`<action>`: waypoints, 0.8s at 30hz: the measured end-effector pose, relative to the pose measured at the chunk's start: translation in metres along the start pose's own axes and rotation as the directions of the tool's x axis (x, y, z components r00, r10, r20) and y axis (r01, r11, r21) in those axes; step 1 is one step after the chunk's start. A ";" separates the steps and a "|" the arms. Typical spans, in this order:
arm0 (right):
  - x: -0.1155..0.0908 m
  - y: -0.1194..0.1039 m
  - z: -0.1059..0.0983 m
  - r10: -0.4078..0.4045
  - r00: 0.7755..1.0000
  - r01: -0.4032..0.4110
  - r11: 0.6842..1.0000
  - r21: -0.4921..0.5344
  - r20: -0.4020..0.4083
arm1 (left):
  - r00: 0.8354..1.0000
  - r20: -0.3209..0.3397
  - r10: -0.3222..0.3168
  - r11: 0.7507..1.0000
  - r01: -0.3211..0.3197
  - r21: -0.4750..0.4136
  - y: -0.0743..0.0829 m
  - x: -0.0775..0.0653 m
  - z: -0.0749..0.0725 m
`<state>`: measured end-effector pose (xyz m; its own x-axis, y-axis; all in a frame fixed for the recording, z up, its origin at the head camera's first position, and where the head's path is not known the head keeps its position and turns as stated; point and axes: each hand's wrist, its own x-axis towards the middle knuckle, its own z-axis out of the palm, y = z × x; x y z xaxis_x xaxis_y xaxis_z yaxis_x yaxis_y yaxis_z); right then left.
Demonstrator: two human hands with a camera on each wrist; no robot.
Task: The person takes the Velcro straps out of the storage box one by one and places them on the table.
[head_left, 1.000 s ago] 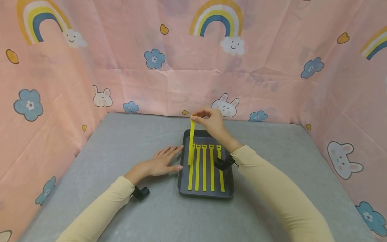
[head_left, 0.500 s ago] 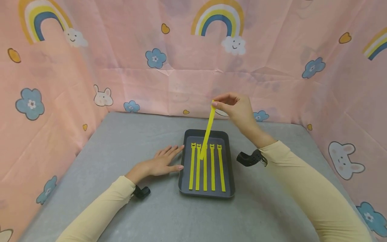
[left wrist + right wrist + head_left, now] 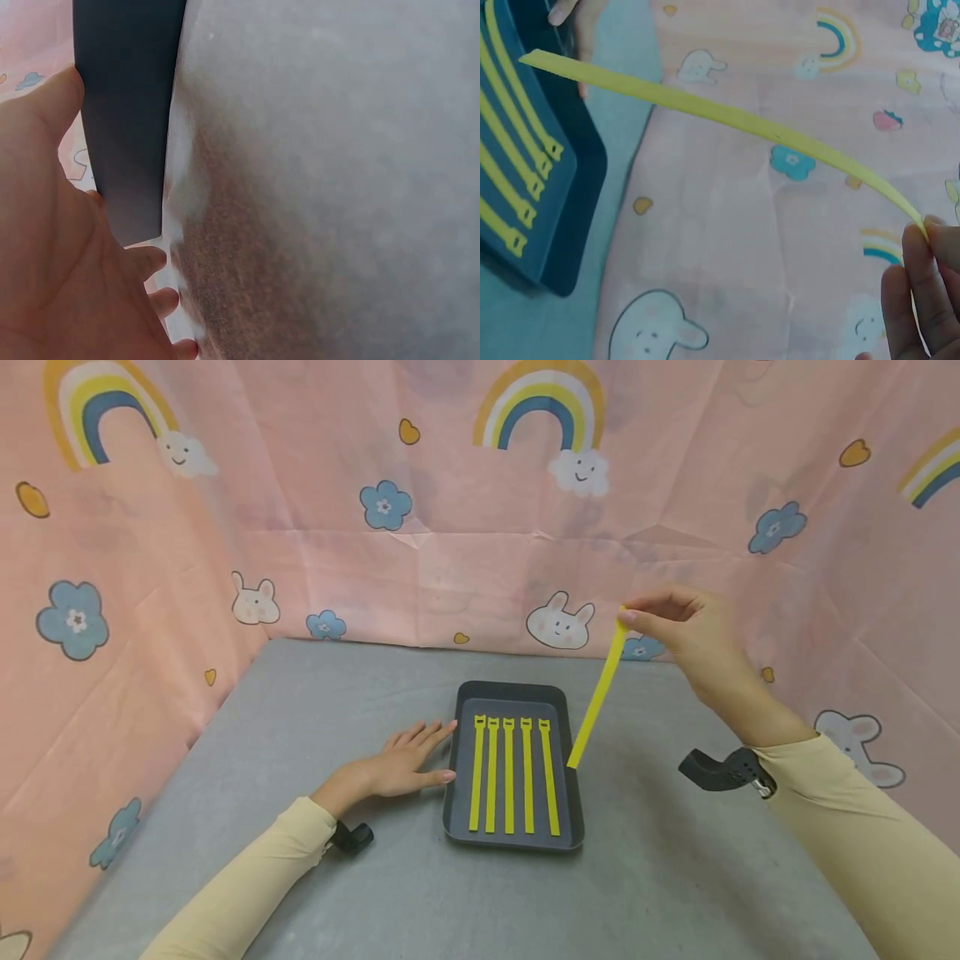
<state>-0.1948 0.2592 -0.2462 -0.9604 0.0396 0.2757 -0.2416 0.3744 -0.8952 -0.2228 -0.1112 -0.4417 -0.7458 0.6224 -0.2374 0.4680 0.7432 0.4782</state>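
My right hand (image 3: 701, 647) pinches one end of a yellow hook-and-loop cable tie (image 3: 597, 697) between thumb and fingertips. The tie slants down to the left, its free end near the right rim of a dark grey tray (image 3: 513, 844). In the right wrist view the same cable tie (image 3: 727, 116) bows in a gentle curve from the fingers. Several more yellow cable ties (image 3: 509, 777) lie side by side in the tray, slotted heads at the far end. My left hand (image 3: 397, 770) is spread flat, its fingertips and thumb at the tray's left side. The left wrist view shows the tray wall (image 3: 127, 120) beside that thumb.
The tray stands on a grey cloth-covered table (image 3: 360, 893). A pink printed curtain (image 3: 337, 568) encloses the back and both sides. Black wrist cameras sit on both forearms, one below the right wrist (image 3: 720, 770).
My right hand has risen and moved right, carrying the cable tie from over the tray's left part to beyond its right rim. The left hand and tray stay put.
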 end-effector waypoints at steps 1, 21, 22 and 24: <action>-0.002 0.002 -0.004 0.022 1.000 -0.022 1.000 -0.015 0.006 | 1.000 0.000 -0.001 1.000 0.001 -0.002 0.000 0.000 0.000; -0.037 0.083 -0.020 0.243 0.943 -0.203 0.962 -0.183 0.228 | 1.000 0.004 -0.021 1.000 0.021 -0.005 0.000 0.000 0.002; -0.038 0.088 -0.018 0.253 0.936 -0.208 0.958 -0.199 0.243 | 1.000 0.003 -0.021 1.000 0.021 -0.006 0.000 0.000 0.002; -0.038 0.098 -0.015 0.278 0.924 -0.222 0.949 -0.224 0.261 | 1.000 0.002 -0.017 1.000 0.017 -0.009 0.000 0.000 0.001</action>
<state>-0.1800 0.3080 -0.3395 -0.9912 -0.1012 -0.0852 0.0150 0.5540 -0.8324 -0.2224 -0.1109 -0.4431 -0.7531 0.6098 -0.2469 0.4505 0.7515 0.4819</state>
